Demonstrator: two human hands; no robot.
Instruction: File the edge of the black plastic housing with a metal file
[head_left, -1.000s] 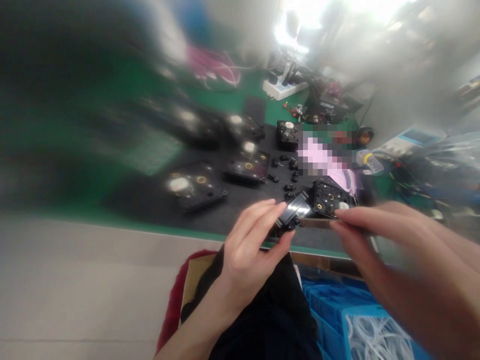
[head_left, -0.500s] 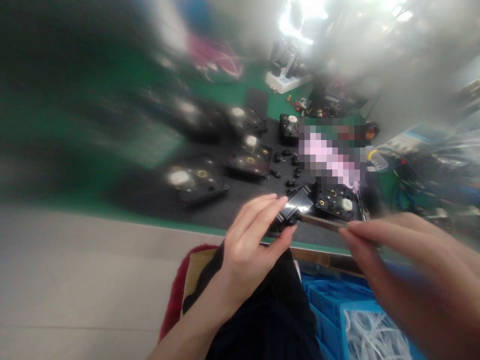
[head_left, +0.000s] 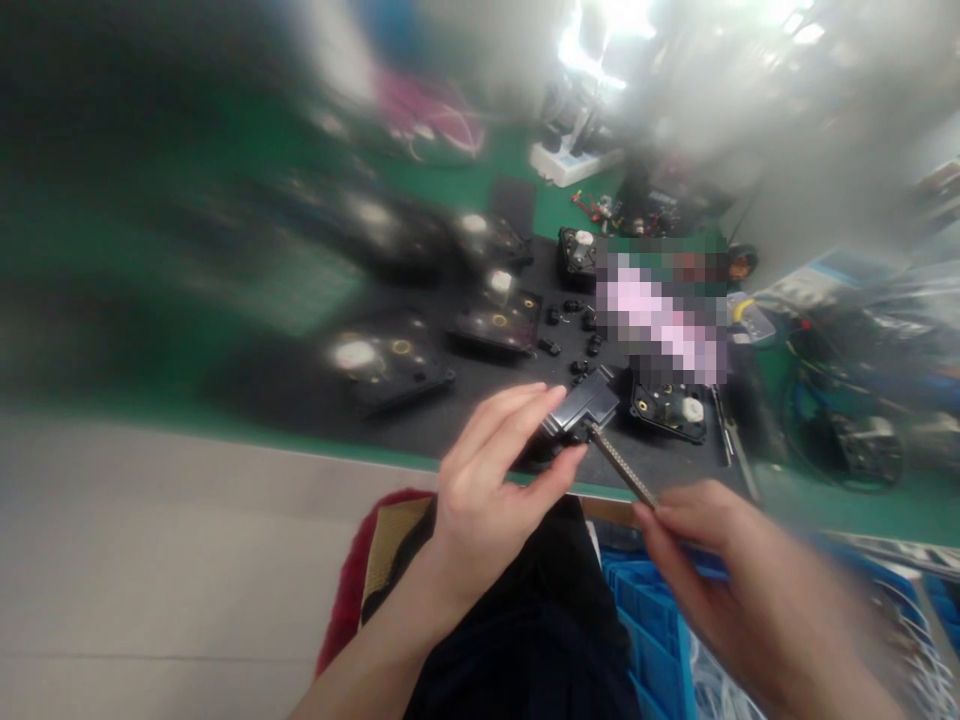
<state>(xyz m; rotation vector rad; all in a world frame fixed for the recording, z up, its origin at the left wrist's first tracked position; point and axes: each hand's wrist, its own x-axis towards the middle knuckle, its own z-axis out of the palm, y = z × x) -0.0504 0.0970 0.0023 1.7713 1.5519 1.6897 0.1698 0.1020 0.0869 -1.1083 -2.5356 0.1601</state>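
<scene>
A glossy black plastic part [head_left: 589, 402] is gripped between the thumb and fingers of my left hand [head_left: 499, 470], just above the front of the bench mat. My right hand [head_left: 712, 550] pinches one end of a narrow, straight strip [head_left: 622, 467] with a textured, file-like surface. Its far end meets the near edge of the black part, beside my left thumb; the exact contact is too small to make out. Right of the held part lies a black housing [head_left: 670, 408] with a white piece on it. Several small black pieces [head_left: 550, 347] are scattered behind it.
More black housings [head_left: 499, 320] with white pieces stand on the dark mat [head_left: 472, 400]. Slim metal tools [head_left: 722, 425] lie at the right. A white power strip [head_left: 576, 160] is farther back. Blue crates [head_left: 652, 620] with pale tubing stand below the bench edge. Part of the view is pixelated.
My right hand has moved left and down towards my body, swinging the strip from nearly level to a steeper slant. The black part has shifted slightly left and turned a little in my left hand.
</scene>
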